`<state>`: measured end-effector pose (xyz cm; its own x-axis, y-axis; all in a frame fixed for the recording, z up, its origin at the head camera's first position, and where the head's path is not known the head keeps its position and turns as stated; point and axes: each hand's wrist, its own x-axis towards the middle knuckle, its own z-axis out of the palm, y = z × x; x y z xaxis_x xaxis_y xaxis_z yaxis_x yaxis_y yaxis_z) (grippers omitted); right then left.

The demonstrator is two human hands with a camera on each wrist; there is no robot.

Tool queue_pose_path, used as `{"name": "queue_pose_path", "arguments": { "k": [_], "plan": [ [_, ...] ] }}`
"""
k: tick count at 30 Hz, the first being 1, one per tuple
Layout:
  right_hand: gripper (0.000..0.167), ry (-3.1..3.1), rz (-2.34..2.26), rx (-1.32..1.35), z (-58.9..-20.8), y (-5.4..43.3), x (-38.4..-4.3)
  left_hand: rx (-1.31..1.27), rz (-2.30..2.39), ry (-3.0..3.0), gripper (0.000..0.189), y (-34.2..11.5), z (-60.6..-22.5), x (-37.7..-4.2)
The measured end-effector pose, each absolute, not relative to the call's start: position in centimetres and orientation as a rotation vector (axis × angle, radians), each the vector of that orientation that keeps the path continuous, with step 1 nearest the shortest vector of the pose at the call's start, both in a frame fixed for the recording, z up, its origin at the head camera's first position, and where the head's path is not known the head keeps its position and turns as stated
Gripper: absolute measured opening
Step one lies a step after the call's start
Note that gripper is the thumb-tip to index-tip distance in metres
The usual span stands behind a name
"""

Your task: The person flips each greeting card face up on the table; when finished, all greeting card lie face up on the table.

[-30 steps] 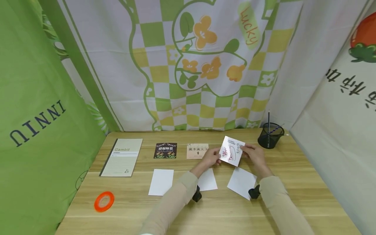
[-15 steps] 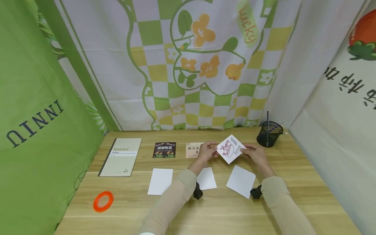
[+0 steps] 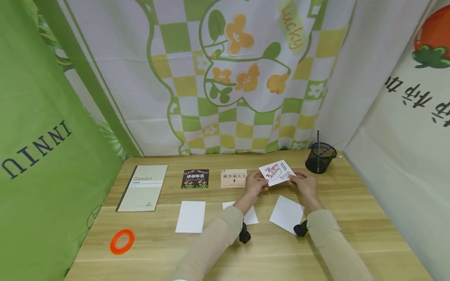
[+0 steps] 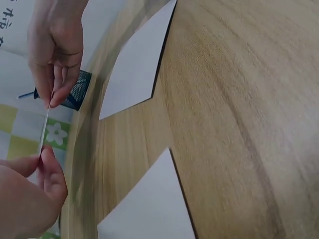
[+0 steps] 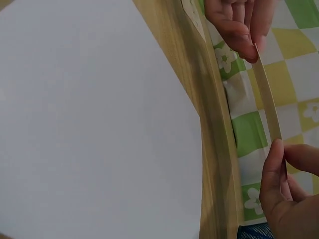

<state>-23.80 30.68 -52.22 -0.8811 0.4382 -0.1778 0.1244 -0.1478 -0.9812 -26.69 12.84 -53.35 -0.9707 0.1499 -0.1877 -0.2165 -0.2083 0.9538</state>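
Note:
A white greeting card (image 3: pixel 277 172) with red "Happy Birthday" lettering is held up above the back right of the table. My left hand (image 3: pixel 256 185) pinches its left edge between thumb and fingers. At the opposite edge my right hand (image 3: pixel 305 185) pinches it the same way. Both wrist views show the card edge-on, a thin strip (image 5: pixel 268 99) spanning the two hands. To the left of my left hand lies a beige card (image 3: pixel 233 179) with Chinese characters. Beyond that is a black card (image 3: pixel 195 179) with orange flowers.
Three white square cards lie nearer me: one left (image 3: pixel 190 217), one partly under my left sleeve (image 3: pixel 251 217), one tilted (image 3: pixel 286 214). A notebook (image 3: pixel 142 188) and orange tape roll (image 3: pixel 122 242) are at left. A black mesh pen cup (image 3: pixel 319 162) stands back right.
The birthday card has turned in my hands, from tilted to corner-up to its present slant. Both hands shifted slightly with it and keep their pinch. The head view has drifted a little.

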Motion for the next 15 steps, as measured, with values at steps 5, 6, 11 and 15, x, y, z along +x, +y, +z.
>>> {"name": "queue_pose_path", "arguments": {
  "k": [5,6,11,15],
  "plan": [
    [0.035,-1.997,2.021,-0.638,-52.25,30.27,-23.68,-0.116,2.282,1.936,0.041,13.36,-53.33,-26.78],
    [0.037,-2.023,1.988,-0.638,-52.22,30.19,-23.63,-0.121,2.264,1.956,0.040,13.43,-53.26,-26.79],
    [0.036,-2.142,1.838,-0.656,-52.28,30.19,-23.44,-0.118,2.117,1.932,0.046,13.71,-53.13,-26.91],
    [0.032,-2.302,1.637,-0.648,-52.38,30.35,-23.22,-0.154,2.068,1.940,0.042,13.76,-53.17,-26.85]
  ]
}}
